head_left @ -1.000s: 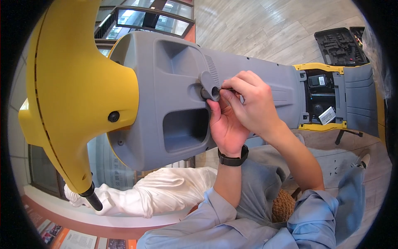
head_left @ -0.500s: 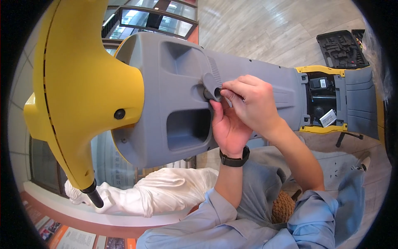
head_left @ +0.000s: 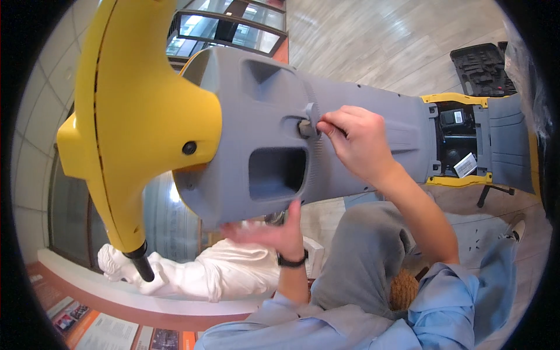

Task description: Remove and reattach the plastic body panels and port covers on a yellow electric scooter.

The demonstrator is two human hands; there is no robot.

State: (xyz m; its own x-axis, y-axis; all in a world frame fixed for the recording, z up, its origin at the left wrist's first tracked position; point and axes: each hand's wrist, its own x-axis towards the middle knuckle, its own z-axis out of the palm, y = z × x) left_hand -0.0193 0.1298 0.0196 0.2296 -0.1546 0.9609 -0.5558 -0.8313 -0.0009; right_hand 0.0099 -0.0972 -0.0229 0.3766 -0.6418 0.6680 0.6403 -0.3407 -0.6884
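Note:
The grey inner panel (head_left: 233, 131) of a yellow scooter front (head_left: 131, 87) stands before me. On the panel sits a small round fitting (head_left: 304, 128) with a grey flap (head_left: 312, 109) raised on it. My right hand (head_left: 363, 143) is closed in a pinch at the right side of this fitting. Whatever lies between its fingertips is hidden. Below the panel's near edge, my left hand (head_left: 265, 234) is open, thumb up and apart from the fingers, which are smeared by motion. Nothing shows in it.
The panel has a deep pocket (head_left: 277, 173) near me. To the right, a battery-like bay (head_left: 458, 140) lies exposed beside a grey seat (head_left: 512, 140). A black tool case (head_left: 478, 70) is on the floor. A white statue (head_left: 233, 271) stands at the lower left.
My left hand has let go of the fitting and moved down and left, below the panel edge. My right hand remains pinched beside the fitting. The view has shifted slightly.

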